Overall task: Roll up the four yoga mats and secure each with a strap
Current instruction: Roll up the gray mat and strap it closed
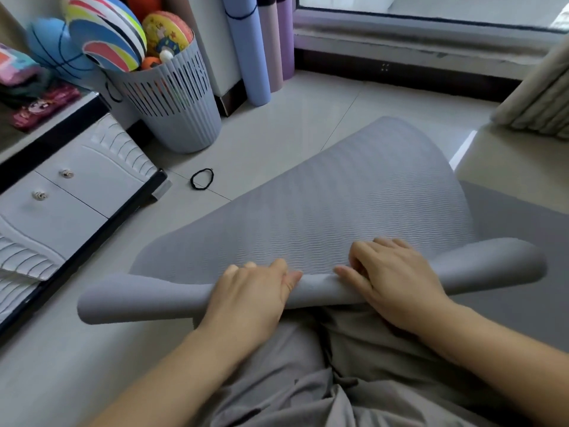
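The grey ribbed foam yoga mat [354,195] lies across the middle of the frame on a pale glossy tiled floor [292,124]. Its near end is rolled into a thin tube that runs from lower left to right of centre, and the rest is flat, reaching towards the upper right. From my end I see both hands on that tube, close together at its middle. The left hand [249,291] has its fingers curled over the top of the roll and its thumb lying along it. The right hand [394,278] grips the same way, thumb pointing back at the left one. The thumbs are near each other but apart.

A darker grey flat mat [523,229] shows under the ribbed one at the right edge. My operator's grey trousers [308,380] fill the bottom centre.

I count one thin black elastic loop [201,179] on the tiles left of centre, apart from the mat. Three rolled mats stand upright at top centre: one blue [249,57] with a dark band round it, one mauve [271,50] and one purple [286,35]. One grey slatted plastic basket [178,118] stands at upper left, with at least five balls in and beside it. A white drawer cabinet [92,167] with two round knobs fills the left edge. A window frame [415,35] runs along the top right, and a beige pleated curtain [542,97] hangs at the right edge.
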